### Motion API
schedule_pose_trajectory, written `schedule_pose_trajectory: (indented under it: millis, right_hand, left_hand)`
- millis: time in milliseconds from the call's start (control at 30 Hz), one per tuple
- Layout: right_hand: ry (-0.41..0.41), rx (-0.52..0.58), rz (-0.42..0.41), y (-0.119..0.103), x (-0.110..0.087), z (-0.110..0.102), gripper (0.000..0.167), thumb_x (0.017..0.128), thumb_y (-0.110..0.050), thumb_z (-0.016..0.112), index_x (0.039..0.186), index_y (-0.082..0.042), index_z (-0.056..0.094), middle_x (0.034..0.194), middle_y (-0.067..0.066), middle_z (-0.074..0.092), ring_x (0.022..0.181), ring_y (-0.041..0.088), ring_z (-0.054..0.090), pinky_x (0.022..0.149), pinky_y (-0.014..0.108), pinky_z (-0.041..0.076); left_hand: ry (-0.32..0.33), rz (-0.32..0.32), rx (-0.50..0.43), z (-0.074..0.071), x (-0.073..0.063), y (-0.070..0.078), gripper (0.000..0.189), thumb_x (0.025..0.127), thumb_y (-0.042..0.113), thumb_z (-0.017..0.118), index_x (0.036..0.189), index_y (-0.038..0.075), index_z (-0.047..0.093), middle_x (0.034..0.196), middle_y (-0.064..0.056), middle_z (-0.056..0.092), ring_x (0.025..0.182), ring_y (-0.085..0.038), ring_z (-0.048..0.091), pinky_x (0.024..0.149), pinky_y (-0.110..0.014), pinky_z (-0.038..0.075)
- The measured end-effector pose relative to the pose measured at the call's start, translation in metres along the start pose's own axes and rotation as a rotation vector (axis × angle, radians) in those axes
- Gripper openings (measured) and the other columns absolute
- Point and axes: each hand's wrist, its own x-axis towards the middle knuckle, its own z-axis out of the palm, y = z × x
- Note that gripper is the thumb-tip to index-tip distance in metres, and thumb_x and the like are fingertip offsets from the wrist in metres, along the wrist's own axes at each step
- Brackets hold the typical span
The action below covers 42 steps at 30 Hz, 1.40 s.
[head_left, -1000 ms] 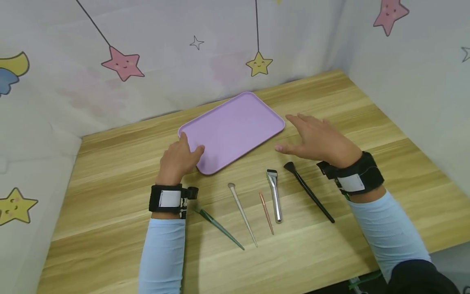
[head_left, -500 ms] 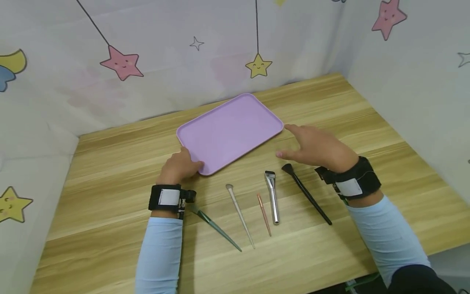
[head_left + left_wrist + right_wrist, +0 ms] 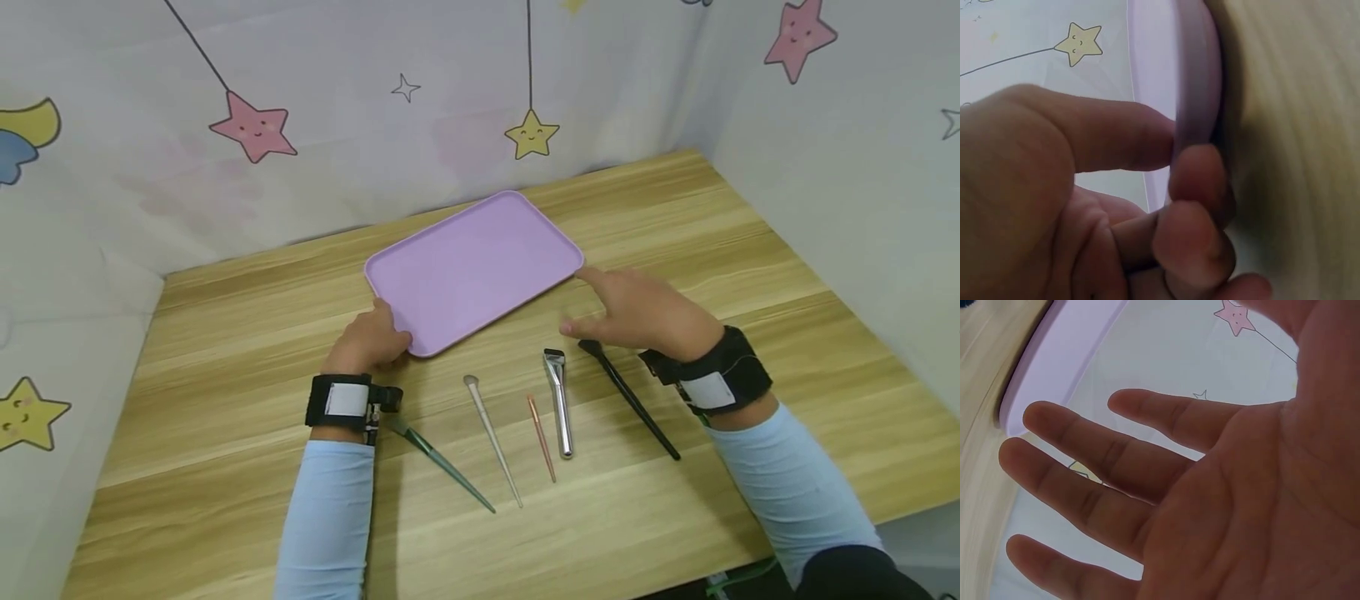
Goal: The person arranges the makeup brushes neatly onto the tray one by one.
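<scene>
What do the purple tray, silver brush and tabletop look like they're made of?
Purple tray: probably matte plastic, given its even colour and smooth moulded rim. Silver brush handle: likely polished metal or metallic-coated plastic, from its bright reflections. Tabletop: wood or wood-look laminate, judging by its grain.

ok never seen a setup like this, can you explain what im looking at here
There is no machine here: these are a person's bare hands, the left hand and the right hand. The widest picture comes from a camera worn on the head; the other two come from cameras on each wrist.

On the wood-grain table lie a lilac tray and five makeup brushes: green brush, whitish brush, small copper brush, silver brush and black brush.

The left hand pinches the tray's edge; the right, fingers spread, grips nothing beside another corner.
</scene>
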Motion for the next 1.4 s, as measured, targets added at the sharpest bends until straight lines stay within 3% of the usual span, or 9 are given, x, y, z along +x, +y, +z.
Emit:
schedule_pose_trajectory:
  millis: [300, 733, 1033, 1233, 1400]
  right_hand:
    - [-0.054, -0.025, 0.014, 0.000, -0.001, 0.002, 0.088, 0.094, -0.048, 0.066, 0.153, 0.008, 0.032, 0.143, 0.032, 0.049, 0.129, 0.044, 0.050, 0.104, 0.056, 0.040]
    - [-0.061, -0.021, 0.025, -0.004, -0.003, 0.003, 0.090, 0.093, -0.048, 0.068, 0.153, 0.009, 0.032, 0.147, 0.031, 0.045, 0.133, 0.044, 0.046, 0.106, 0.057, 0.038]
    - [-0.067, -0.019, 0.034, -0.006, -0.006, 0.004, 0.085, 0.092, -0.044, 0.072, 0.150, 0.008, 0.038, 0.144, 0.029, 0.049, 0.130, 0.043, 0.049, 0.104, 0.056, 0.039]
    - [-0.063, -0.029, 0.043, -0.005, -0.006, 0.005, 0.065, 0.089, -0.039, 0.076, 0.131, 0.007, 0.057, 0.128, 0.025, 0.062, 0.109, 0.034, 0.061, 0.091, 0.052, 0.048]
    - [-0.093, -0.019, 0.063, 0.000, -0.008, 0.005, 0.059, 0.088, -0.037, 0.077, 0.127, 0.004, 0.059, 0.117, 0.021, 0.065, 0.101, 0.032, 0.063, 0.083, 0.049, 0.051]
  left_hand:
    - [-0.003, 0.044, -0.056, 0.001, 0.006, -0.005, 0.084, 0.095, 0.012, 0.048, 0.153, -0.016, -0.005, 0.080, -0.014, 0.064, 0.061, -0.021, 0.056, 0.058, -0.032, 0.041]
    - [-0.043, 0.074, -0.090, -0.002, 0.011, -0.014, 0.083, 0.096, 0.011, 0.046, 0.155, -0.011, -0.008, 0.077, -0.011, 0.063, 0.061, -0.020, 0.056, 0.056, -0.030, 0.042]
    - [-0.051, 0.089, -0.169, -0.003, 0.013, -0.019, 0.083, 0.095, 0.013, 0.046, 0.159, -0.002, -0.005, 0.074, -0.010, 0.062, 0.059, -0.019, 0.055, 0.056, -0.031, 0.041]
    - [-0.046, 0.091, -0.207, -0.001, 0.015, -0.022, 0.083, 0.095, 0.015, 0.046, 0.160, 0.002, -0.004, 0.075, -0.010, 0.061, 0.058, -0.019, 0.055, 0.057, -0.031, 0.042]
    - [-0.022, 0.092, -0.214, -0.002, 0.016, -0.023, 0.082, 0.095, 0.016, 0.046, 0.161, 0.004, -0.001, 0.073, -0.010, 0.060, 0.058, -0.019, 0.055, 0.058, -0.031, 0.043]
